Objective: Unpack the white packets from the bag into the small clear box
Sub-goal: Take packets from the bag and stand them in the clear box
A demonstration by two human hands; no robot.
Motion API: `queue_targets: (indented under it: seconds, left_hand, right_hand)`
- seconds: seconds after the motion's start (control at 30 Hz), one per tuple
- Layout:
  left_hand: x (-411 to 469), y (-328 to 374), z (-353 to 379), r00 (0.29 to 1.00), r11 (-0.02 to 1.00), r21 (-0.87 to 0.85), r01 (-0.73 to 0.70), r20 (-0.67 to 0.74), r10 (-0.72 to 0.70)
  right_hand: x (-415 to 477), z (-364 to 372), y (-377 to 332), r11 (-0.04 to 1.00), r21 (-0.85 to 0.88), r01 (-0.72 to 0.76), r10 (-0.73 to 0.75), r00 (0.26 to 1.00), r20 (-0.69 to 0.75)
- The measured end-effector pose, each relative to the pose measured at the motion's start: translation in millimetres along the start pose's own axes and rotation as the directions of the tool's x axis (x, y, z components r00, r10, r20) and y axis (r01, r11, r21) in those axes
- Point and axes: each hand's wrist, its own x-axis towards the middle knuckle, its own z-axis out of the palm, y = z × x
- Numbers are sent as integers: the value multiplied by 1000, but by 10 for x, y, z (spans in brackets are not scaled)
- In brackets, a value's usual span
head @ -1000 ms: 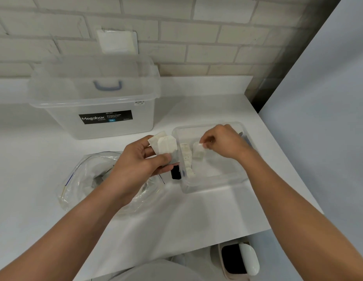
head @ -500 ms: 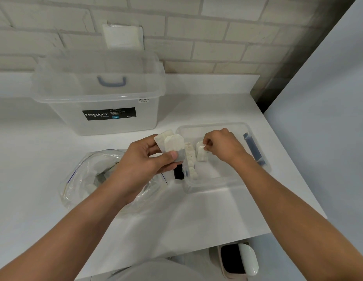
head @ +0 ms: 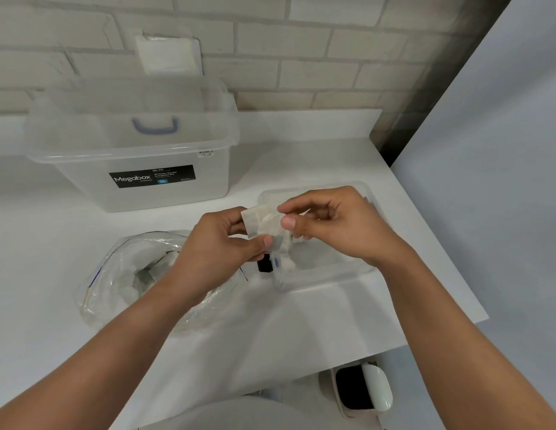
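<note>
Left grip point(head: 214, 246) and right grip point(head: 335, 221) are pinched on the white packets point(head: 261, 221); pulled apart unevenly, one could be dropped outside the small clear box point(head: 326, 276) beneath the right grip.

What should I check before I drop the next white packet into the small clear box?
1. Left hand holds the white packets: ok.
2. Right hand pinches one of them: ok.
3. Small clear box open, beneath the hands: ok.
4. Room in the box: ok, its near part looks bare.
5. More packets in the bag: ok, white ones show inside.
6. Packets intact: cannot tell.
</note>
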Motion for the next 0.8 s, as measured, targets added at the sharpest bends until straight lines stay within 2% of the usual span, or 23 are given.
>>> queue_targets:
  seconds: [0.17,0.27,0.4,0.5,0.67,0.8]
  left_hand:
    - [-7,-5,50,998,999,-35,35,55,-33]
    - [-10,-21,34,997,998,-49,49,60,-46]
    - [5,-37,-13,998,996,-71,52,27,-50]
    - [2,-25,-24,999,995,-85,49,9,-49]
    - [-15,-26,-35,999,998,-52,30,-15,-31]
    - [-25,-28,-45,999,999,-23,35,-30,-36]
  right_hand:
    - [-15,-93,65,996,-89,22,-25,999,-29]
    - [11,-255,107,994,-103,23,-37,990,-133]
    - [184,-392,357,973,-231,-25,-38,963,-265]
    - [356,-378,632,928,-363,-86,11,979,-205]
    - [579,-260,956,840,-526,-132,162,987,10]
    - [682,-204,1125,808,-564,-170,228,973,34]
